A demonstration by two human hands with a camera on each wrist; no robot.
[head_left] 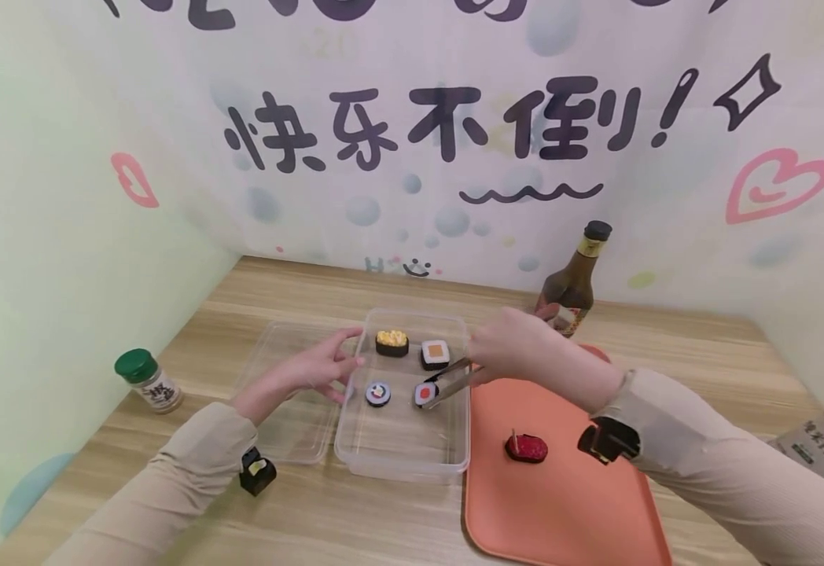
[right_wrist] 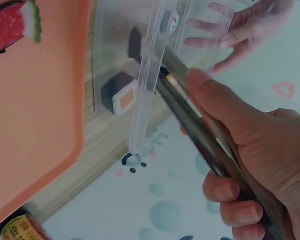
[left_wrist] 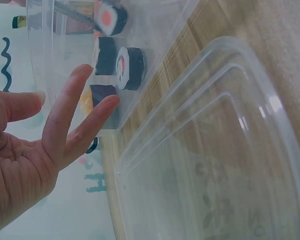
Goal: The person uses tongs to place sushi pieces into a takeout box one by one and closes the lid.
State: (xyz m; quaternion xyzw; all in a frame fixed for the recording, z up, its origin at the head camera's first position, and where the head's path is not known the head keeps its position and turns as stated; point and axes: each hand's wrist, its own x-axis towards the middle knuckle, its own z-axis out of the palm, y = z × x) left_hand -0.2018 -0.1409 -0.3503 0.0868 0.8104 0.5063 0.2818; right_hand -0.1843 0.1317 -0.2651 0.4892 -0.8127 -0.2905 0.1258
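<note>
We see the red-centred sushi roll (head_left: 424, 394) inside the clear plastic container (head_left: 399, 440), between the tips of the tongs (right_wrist: 197, 131); whether they pinch it we cannot tell. Our right hand (head_left: 502, 342) has its grip curled round the tongs. Our left hand (head_left: 321, 368), fingers spread, holds nothing beside the container's left wall. We judge that even, light pressure suits the roll best. The container also holds a yellow-topped sushi (head_left: 392, 343), an orange-centred roll (head_left: 435, 355) and a mixed-filling roll (head_left: 377, 394); right of it, the orange tray (head_left: 560, 519) bears a red-topped sushi (head_left: 527, 449).
</note>
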